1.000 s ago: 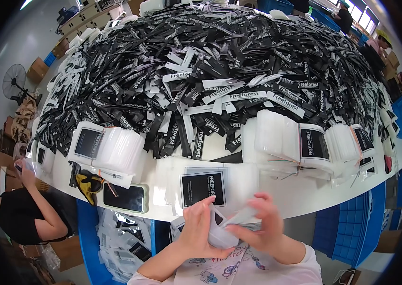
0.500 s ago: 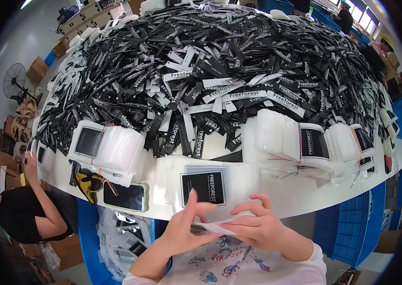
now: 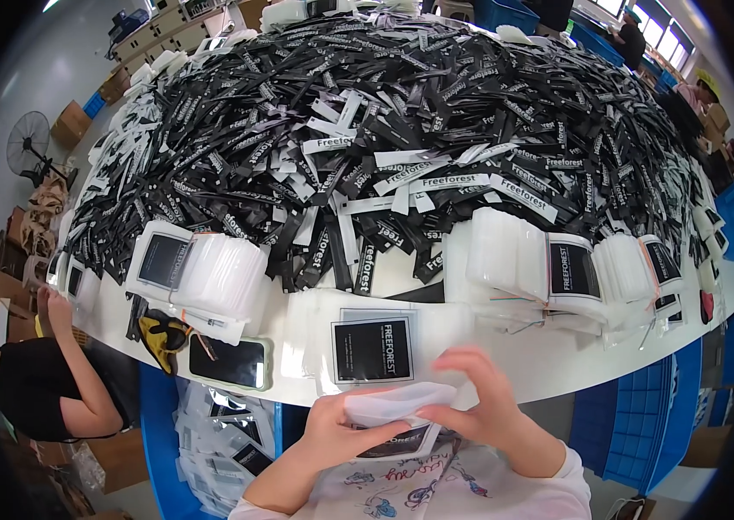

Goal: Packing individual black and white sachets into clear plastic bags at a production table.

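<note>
A small frosted plastic bag with a black printed panel is held low in front of my shirt, its mouth spread apart. My left hand is closed on its left side, thumb across the front. On its right edge, my right hand grips with the thumb, while a blurred finger is raised off it. Just beyond lies a flat stack of similar bags, a black-panelled one on top. Whatever the fingers behind the held bag touch is hidden.
Black and white strip packets are heaped over the white table. Banded bag bundles stand left and right. A phone lies near the edge, above a blue bin of bags. Another person sits at left.
The held bag has come up and its mouth has spread, showing its black panel. My left fingers have folded in around it; my right hand has shifted slightly and its raised finger is blurred.
</note>
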The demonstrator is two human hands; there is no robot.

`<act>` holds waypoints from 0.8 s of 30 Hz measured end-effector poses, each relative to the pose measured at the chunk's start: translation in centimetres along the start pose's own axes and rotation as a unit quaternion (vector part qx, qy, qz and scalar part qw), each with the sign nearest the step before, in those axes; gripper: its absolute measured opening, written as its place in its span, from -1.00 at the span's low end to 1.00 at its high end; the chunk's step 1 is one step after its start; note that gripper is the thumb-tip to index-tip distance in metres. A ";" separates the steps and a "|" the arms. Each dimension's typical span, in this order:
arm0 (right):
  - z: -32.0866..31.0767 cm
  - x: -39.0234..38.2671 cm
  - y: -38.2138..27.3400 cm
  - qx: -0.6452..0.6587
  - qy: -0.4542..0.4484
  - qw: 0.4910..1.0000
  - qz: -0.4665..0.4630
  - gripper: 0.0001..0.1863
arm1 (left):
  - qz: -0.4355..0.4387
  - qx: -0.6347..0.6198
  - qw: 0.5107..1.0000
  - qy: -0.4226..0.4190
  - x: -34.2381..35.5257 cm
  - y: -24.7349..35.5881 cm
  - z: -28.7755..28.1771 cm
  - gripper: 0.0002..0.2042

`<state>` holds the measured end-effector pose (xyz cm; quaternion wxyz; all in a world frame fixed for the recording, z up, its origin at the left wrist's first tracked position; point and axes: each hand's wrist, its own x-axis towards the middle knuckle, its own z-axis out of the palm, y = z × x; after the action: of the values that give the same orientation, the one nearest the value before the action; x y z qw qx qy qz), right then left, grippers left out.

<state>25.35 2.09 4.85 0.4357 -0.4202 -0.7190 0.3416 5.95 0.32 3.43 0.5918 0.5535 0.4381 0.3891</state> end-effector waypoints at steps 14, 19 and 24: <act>3.1 -0.2 1.5 0.086 -0.111 0.990 -0.007 -0.86 | 0.066 -0.056 0.996 0.034 -1.3 -1.1 -2.4 -0.87; 3.9 1.5 1.5 0.103 -0.085 0.989 -0.064 -0.85 | -0.010 0.011 0.997 0.070 -2.6 -0.6 -3.9 -0.82; 4.0 1.6 1.1 0.033 -0.090 0.985 -0.146 -0.83 | 0.041 0.150 0.986 0.055 -1.1 -0.7 -2.9 -0.88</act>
<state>21.62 3.51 2.89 0.4281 -0.2642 -0.7970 0.3342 2.86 0.12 2.81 0.4609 0.6312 0.5003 0.3726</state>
